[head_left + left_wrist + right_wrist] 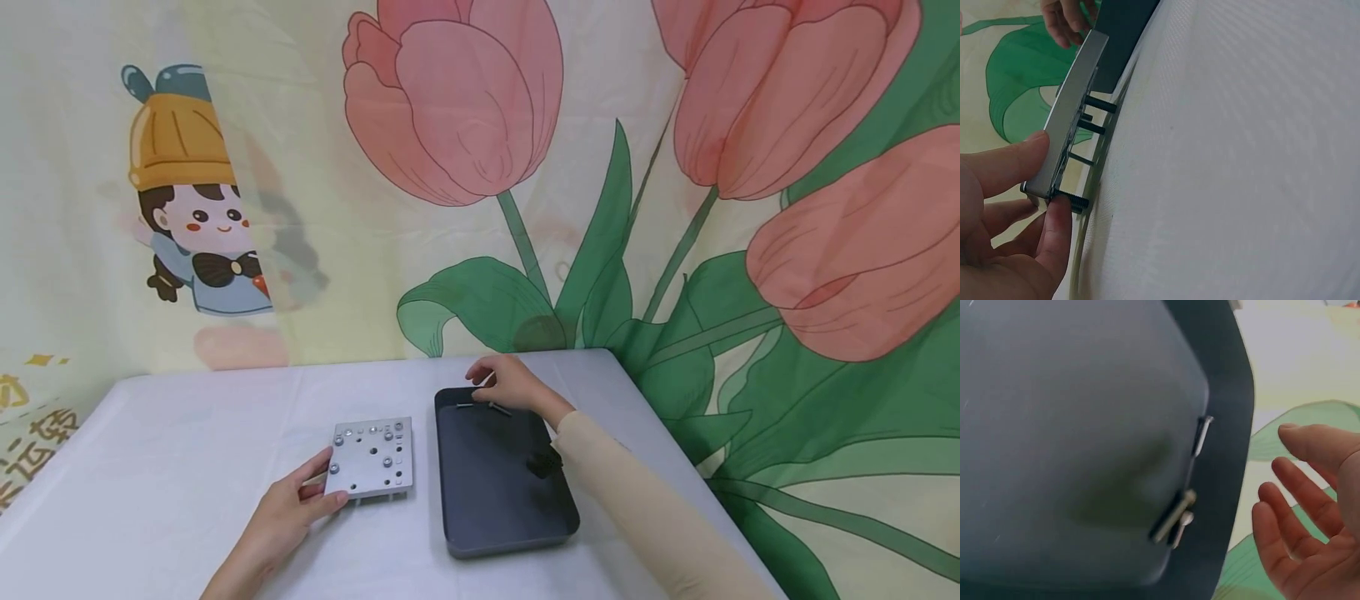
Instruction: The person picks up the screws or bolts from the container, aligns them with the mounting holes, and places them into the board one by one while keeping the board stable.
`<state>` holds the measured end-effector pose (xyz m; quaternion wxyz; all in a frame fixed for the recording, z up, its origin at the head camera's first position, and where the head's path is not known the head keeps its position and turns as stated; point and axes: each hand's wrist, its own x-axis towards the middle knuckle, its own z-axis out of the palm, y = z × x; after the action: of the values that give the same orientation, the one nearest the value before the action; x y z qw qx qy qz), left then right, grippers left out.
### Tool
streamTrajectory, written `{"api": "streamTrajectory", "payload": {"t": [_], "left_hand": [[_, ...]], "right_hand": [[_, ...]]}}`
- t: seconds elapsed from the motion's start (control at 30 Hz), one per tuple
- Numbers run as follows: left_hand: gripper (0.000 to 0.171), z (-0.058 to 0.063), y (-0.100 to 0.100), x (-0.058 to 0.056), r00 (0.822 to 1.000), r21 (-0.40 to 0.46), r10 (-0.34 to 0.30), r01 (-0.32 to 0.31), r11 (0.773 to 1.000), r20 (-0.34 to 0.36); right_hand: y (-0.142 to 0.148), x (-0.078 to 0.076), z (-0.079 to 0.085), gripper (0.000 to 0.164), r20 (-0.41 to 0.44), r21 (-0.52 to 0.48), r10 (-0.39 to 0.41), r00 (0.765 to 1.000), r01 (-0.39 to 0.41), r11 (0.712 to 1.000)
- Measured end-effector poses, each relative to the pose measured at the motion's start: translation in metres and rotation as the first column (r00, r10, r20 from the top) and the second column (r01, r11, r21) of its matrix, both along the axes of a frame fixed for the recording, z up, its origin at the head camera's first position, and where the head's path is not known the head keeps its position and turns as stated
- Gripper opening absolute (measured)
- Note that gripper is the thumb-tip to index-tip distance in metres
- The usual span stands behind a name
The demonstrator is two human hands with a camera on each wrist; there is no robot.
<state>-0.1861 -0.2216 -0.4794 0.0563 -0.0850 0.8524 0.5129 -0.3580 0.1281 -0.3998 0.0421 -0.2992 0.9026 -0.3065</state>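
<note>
My left hand (pixel 283 510) grips the left edge of a square silver metal plate (pixel 370 475), thumb against one side and fingertips underneath. Several screw heads and dark holes dot the plate's face. In the left wrist view, dark threaded screw shanks (pixel 1100 104) stick out of its underside, toward the white cloth. Over the far end of a dark grey tray (pixel 487 508) reaches my right hand (pixel 513 385), its fingers loosely bent with nothing between them. Below it, a few loose screws (pixel 1202 436) lie along the tray's far inside edge.
A white cloth covers the table (pixel 195 483), and the tray stands right of the plate. Behind the table hangs a backdrop printed with pink tulips (pixel 465 108) and a cartoon figure. A dark shadow falls inside the tray near its right wall.
</note>
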Motion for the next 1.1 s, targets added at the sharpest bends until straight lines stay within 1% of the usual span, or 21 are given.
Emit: {"api": "streamTrajectory", "payload": {"t": [0.1,0.23,0.43,0.53,0.77,0.9,1.1], "left_hand": [[0.094,0.001,0.001,0.0,1.0,-0.013,0.0,0.0,1.0,-0.006],[0.093,0.001,0.001,0.001,1.0,0.002,-0.001,0.001,1.0,-0.008],[0.092,0.001,0.002,0.001,1.0,0.003,-0.004,0.004,1.0,-0.016],[0.092,0.001,0.003,0.001,1.0,-0.007,-0.004,0.004,1.0,-0.015],[0.094,0.001,0.003,0.001,1.0,0.016,0.012,-0.012,1.0,0.02],[0.093,0.001,0.003,0.001,1.0,0.016,0.008,-0.008,1.0,0.009],[0.093,0.001,0.002,0.002,1.0,0.019,0.005,-0.005,1.0,-0.002]], "right_hand": [[0.009,-0.001,-0.004,0.031,-0.004,0.043,-0.016,1.0,0.016,0.999],[0.018,-0.002,-0.01,0.033,0.012,0.087,-0.037,0.999,0.036,0.996],[0.024,-0.003,-0.016,0.032,0.043,0.124,-0.074,0.996,0.069,0.99],[0.025,-0.003,-0.017,0.031,0.054,0.145,-0.098,0.994,0.09,0.985],[0.025,-0.003,-0.022,0.029,0.073,0.194,-0.119,0.99,0.103,0.976],[0.023,-0.004,-0.023,0.03,0.073,0.212,-0.126,0.989,0.109,0.971],[0.016,-0.004,-0.024,0.03,0.076,0.267,-0.128,0.989,0.104,0.958]]}}
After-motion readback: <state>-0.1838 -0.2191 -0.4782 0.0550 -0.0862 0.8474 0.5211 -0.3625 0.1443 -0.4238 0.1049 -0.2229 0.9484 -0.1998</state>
